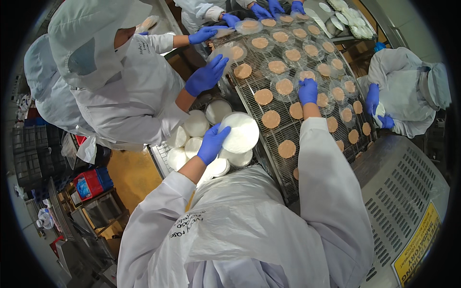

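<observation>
My left hand (213, 144) grips a stack of thin white round sheets (240, 132) by its left edge, level with the wire conveyor belt's left side. My right hand (308, 91) reaches over the wire conveyor belt (259, 139), its gloved fingers bent down at the near edge of a flat, pinkish-beige round patty (307, 75). The fingertips are partly hidden, and I cannot make out what they pinch. Rows of similar patties cover the belt. Many on the far part have translucent round sheets about them; nearer ones, such as the patty (287, 149), lie bare on the wires.
More white round stacks (194, 147) stand on a rack left of the belt. A co-worker's gloved hand (206, 76) is raised over the belt's left edge. Other workers' hands (261, 11) work at the far end. At right, another worker (408, 91) stands beside a slotted metal cover (403, 192).
</observation>
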The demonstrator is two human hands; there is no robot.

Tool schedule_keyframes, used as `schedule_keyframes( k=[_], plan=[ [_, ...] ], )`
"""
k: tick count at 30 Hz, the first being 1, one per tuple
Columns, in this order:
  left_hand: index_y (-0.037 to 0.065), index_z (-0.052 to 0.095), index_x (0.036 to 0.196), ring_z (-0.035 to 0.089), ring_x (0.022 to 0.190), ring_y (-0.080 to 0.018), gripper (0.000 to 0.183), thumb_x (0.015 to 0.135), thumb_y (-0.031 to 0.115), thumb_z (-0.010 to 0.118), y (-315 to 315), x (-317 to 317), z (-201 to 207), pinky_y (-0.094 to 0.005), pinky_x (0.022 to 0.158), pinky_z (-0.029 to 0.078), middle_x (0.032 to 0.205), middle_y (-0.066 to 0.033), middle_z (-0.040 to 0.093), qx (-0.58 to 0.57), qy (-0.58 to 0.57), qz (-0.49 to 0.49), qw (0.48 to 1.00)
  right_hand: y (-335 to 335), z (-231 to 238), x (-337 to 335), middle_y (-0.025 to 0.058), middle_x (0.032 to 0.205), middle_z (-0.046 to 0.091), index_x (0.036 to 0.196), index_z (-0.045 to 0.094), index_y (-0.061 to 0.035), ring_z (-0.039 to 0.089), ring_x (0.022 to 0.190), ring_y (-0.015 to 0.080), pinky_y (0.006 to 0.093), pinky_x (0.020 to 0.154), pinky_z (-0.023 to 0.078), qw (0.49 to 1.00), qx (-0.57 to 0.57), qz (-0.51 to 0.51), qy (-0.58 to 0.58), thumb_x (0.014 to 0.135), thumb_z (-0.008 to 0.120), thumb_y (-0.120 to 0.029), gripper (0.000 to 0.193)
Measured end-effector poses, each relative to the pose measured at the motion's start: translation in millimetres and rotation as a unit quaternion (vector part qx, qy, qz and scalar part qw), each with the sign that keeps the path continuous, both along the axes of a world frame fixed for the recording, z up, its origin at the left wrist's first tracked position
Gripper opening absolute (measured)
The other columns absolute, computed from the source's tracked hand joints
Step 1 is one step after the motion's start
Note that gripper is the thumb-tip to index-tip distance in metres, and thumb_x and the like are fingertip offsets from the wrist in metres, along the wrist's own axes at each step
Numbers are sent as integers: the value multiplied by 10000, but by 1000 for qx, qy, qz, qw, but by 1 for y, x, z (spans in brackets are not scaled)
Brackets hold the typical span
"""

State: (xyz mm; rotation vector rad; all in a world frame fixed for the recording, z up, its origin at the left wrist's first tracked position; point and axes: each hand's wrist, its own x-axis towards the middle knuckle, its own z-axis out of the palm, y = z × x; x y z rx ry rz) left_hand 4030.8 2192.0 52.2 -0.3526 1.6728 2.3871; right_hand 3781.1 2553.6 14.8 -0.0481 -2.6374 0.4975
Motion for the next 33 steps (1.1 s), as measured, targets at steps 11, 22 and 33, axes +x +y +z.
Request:
schedule_keyframes(
  k=[11, 22, 33],
  plan=[
    [-16, 462, 1266, 564, 1018, -154, 424, 910, 185, 575, 3, -37, -18, -286, 892, 449, 1137, -97, 581, 108, 65, 27, 992, -159, 110, 138, 218, 1008, 632, 1190, 566, -39, 620, 945, 344, 402, 807, 483, 900, -224, 281, -246, 856, 578, -218, 379],
    [-22, 541, 1178, 584, 940, -134, 347, 910, 196, 577, -9, 11, -18, -275, 833, 473, 1067, -83, 618, 49, 3, 17, 999, 33, 97, 98, 148, 913, 677, 982, 659, -10, 651, 799, 264, 371, 701, 502, 974, 31, -105, -200, 860, 528, -200, 262],
    [-2, 542, 1177, 570, 975, -132, 326, 899, 161, 587, 0, -11, -10, -267, 869, 449, 1089, -70, 609, 59, 47, 10, 997, -30, 84, 120, 209, 1060, 624, 1102, 641, -83, 606, 986, 340, 389, 873, 470, 966, 48, 57, -246, 834, 589, -259, 325]
  ],
)
